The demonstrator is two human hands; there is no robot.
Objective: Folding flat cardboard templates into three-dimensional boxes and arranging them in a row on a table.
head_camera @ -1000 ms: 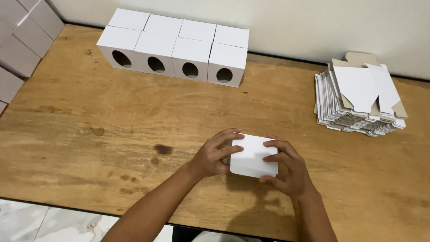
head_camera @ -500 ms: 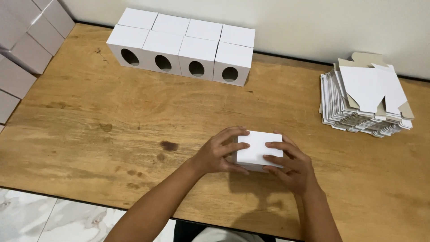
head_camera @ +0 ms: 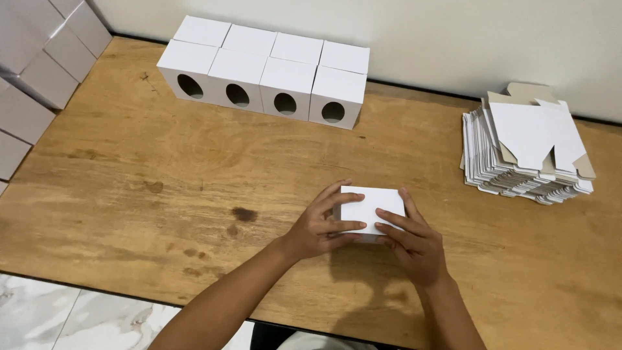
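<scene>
A small white cardboard box (head_camera: 370, 205) rests on the wooden table (head_camera: 162, 175) near its front edge. My left hand (head_camera: 322, 223) grips the box's left side, fingers spread across its top and near face. My right hand (head_camera: 409, 241) presses on the box's right and near side, fingers lying over the top. Both hands cover the box's near face.
Several finished white boxes with round holes (head_camera: 272, 74) stand in two rows at the back of the table. A stack of flat white box blanks (head_camera: 525, 149) lies at the right. More white boxes (head_camera: 39, 52) are piled at the far left. Tiled floor (head_camera: 52, 311) shows below the front edge.
The box and both hands stay together on the table; the fingers have shifted slightly over the box's top. The camera view has drifted a little.
</scene>
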